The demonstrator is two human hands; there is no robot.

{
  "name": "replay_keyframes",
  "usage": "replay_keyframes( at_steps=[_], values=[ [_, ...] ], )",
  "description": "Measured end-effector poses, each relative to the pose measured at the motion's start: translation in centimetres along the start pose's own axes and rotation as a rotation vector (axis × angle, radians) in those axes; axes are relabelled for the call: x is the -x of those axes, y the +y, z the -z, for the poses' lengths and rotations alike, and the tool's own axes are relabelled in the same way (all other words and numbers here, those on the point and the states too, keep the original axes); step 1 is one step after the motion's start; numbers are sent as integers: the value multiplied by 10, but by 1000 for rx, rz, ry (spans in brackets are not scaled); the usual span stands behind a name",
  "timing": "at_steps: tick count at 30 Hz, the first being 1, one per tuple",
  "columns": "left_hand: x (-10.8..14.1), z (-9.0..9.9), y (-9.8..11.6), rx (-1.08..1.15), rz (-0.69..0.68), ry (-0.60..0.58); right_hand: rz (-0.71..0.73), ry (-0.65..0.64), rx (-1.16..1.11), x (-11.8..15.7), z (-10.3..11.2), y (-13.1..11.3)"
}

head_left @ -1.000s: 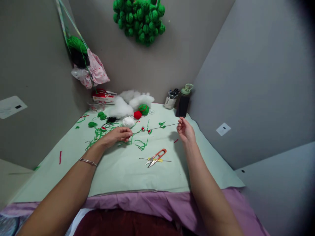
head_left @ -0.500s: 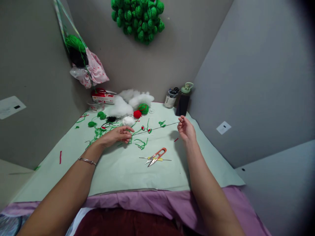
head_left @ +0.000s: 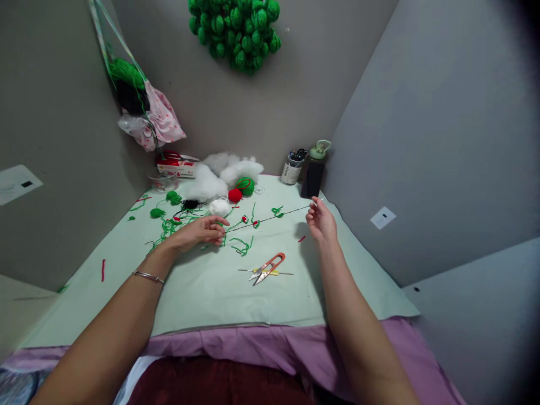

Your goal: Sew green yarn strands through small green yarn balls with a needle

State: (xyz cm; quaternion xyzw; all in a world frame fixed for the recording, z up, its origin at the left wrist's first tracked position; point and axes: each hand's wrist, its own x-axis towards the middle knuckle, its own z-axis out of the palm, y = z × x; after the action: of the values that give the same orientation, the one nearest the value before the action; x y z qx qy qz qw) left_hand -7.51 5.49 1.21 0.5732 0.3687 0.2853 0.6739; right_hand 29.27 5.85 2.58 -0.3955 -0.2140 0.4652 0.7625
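A black strand of yarn runs taut between my two hands, rising to the right above the table. My left hand pinches its lower end, with the other fingers loosely spread. The upper end is in the closed fingers of my right hand, where a thin shiny sliver like a needle shows at the fingertips. Beneath the strand lie small red-and-green crocheted pieces and green yarn scraps. Orange-handled thread snips rest on a yellow-gripped crochet hook nearer to me.
White stuffing, a white yarn ball, a red ball and a green ball sit at the back. A bottle and a pen cup stand back right. A pink bag hangs left.
My right hand has turned slightly and shifted a little up and right, and the shiny sliver now shows past its fingertips. My left hand is nearly still.
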Motion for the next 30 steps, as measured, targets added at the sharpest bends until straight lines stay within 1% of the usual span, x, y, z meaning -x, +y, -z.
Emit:
replay_keyframes(
  at_steps=[5,11,15,19,22,25,30],
  values=[
    [0,-1,0,-52,-13,32,41,-14,24,-2,1,0],
    [0,1,-2,-125,-6,65,65,3,4,0,0,1],
    [3,1,2,-192,-23,31,98,21,-7,0,0,0],
    [7,3,7,-228,-27,-6,131,12,-13,0,1,-2],
    [9,7,8,-236,-15,-45,143,20,-30,-1,2,-4],
    [9,16,5,-245,-6,-72,149,59,-46,-4,6,-6],
    [10,27,5,-257,15,-60,128,157,-89,-11,14,-13]
  ],
)
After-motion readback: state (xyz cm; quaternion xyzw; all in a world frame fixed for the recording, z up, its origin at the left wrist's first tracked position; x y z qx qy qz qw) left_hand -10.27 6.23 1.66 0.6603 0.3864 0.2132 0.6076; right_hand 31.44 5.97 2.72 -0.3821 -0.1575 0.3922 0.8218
